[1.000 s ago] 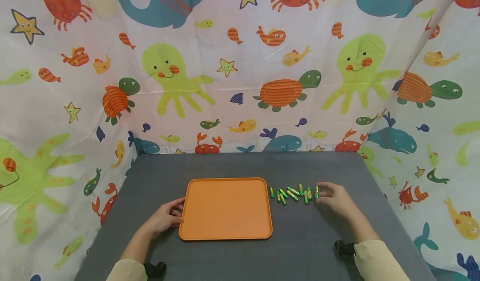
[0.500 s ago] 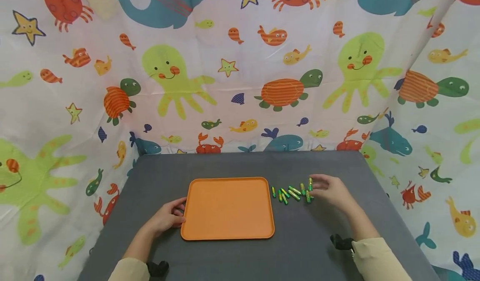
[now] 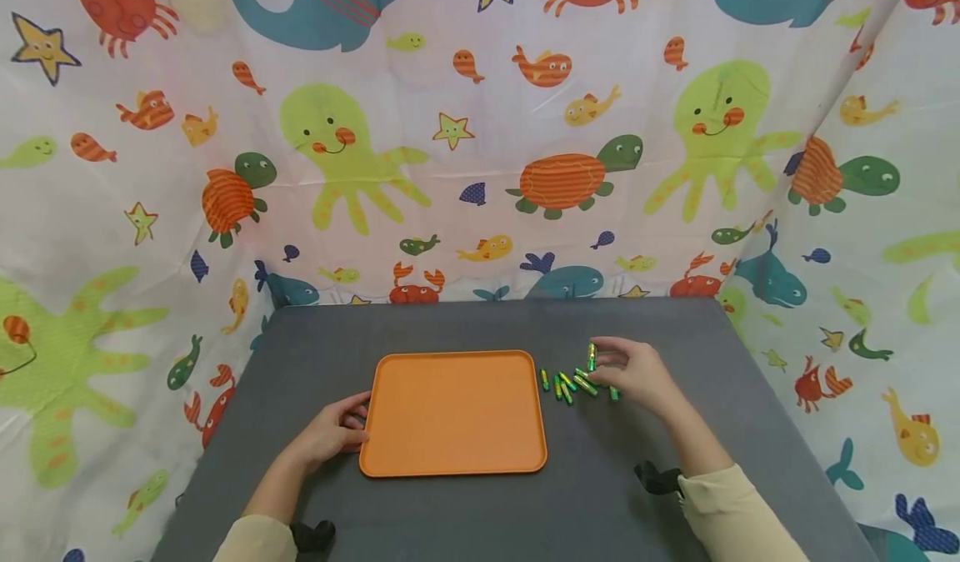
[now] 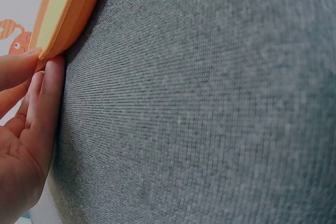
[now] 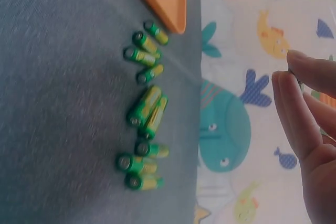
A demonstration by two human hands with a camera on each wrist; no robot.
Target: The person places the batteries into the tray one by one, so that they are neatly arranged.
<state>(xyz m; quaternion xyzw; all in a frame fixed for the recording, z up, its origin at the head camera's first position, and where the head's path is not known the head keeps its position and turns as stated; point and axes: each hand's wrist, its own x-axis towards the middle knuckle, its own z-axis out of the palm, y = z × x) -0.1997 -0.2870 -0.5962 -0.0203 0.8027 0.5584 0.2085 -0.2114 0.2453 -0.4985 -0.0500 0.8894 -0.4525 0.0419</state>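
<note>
An orange rectangular tray point(image 3: 453, 416) lies on the grey table. My left hand point(image 3: 336, 434) holds its left edge, the thumb and fingertips meeting at the rim point(image 4: 79, 17) in the left wrist view. Over the table to the right of the tray, my right hand point(image 3: 633, 372) pinches a green and yellow battery point(image 3: 592, 357) between thumb and fingers, raised above the others. The right wrist view shows that hand point(image 5: 315, 124) with the battery mostly hidden by the fingertips. Several more batteries point(image 5: 144, 106) lie loosely in a row beside the tray; the right hand covers some in the head view.
The grey cloth-like tabletop point(image 3: 465, 520) ends at a back edge against a curtain point(image 3: 480, 153) printed with sea animals, which also hangs at both sides. A black wrist strap piece point(image 3: 658, 479) sits below the right forearm, another point(image 3: 313, 537) by the left.
My right hand has moved left and slightly back, carrying the pinched battery from the right end of the row toward the tray. The left hand stays at the tray's edge.
</note>
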